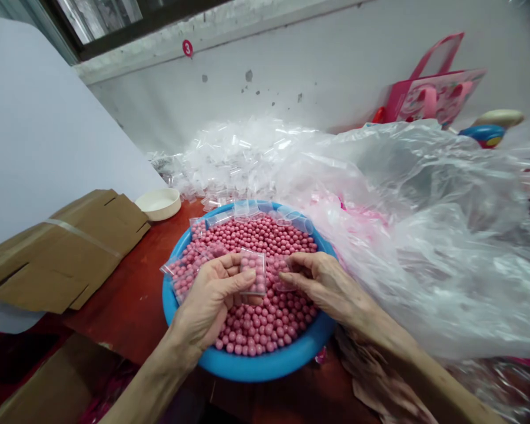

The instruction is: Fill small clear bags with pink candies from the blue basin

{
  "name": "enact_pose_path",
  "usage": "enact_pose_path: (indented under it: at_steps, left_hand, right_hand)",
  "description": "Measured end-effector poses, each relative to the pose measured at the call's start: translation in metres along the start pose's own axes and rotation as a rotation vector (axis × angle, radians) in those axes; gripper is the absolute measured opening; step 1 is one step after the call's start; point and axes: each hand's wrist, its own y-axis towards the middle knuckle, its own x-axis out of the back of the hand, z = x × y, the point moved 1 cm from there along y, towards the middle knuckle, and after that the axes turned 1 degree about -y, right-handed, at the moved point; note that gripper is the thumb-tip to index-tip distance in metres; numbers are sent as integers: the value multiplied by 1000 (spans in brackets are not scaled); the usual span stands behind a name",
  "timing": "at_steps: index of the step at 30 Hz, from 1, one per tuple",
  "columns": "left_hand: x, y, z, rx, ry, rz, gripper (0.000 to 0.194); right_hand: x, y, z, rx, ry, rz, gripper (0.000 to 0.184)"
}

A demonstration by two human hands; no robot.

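Note:
Pink beads (256, 335) fill a round blue basin (265, 368) in front of me. Over the beads, my left hand (223, 282) pinches a small clear plastic box (253, 272) between thumb and fingers, and pink beads show through it. Close beside it on the right, my right hand (313, 277) closes its thumb and fingertips on a second clear plastic piece (282, 274); whether beads are inside that piece or only behind it, I cannot tell. Several clear boxes (247, 209) lie along the basin's far rim, and more rest on the beads at its left.
A heap of clear plastic boxes (242, 147) lies against the wall. Crumpled clear plastic bags (446, 253) spread across the right. Folded brown cardboard (70, 253) and a white round dish (159, 204) stand left on the red tabletop (128, 300). A pink bag (433, 94) leans at the back right.

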Motion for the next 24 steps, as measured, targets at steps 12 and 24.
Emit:
enact_pose_path:
  at_steps: [12, 24]
  left_hand:
    - [10, -14, 6, 93, 191, -11, 22]
    - [14, -8, 2, -291, 244, -124, 28]
  right_hand:
    - [-12, -9, 0, -67, 71, 6, 20]
    - [-12, -10, 18, -60, 215, -60, 24]
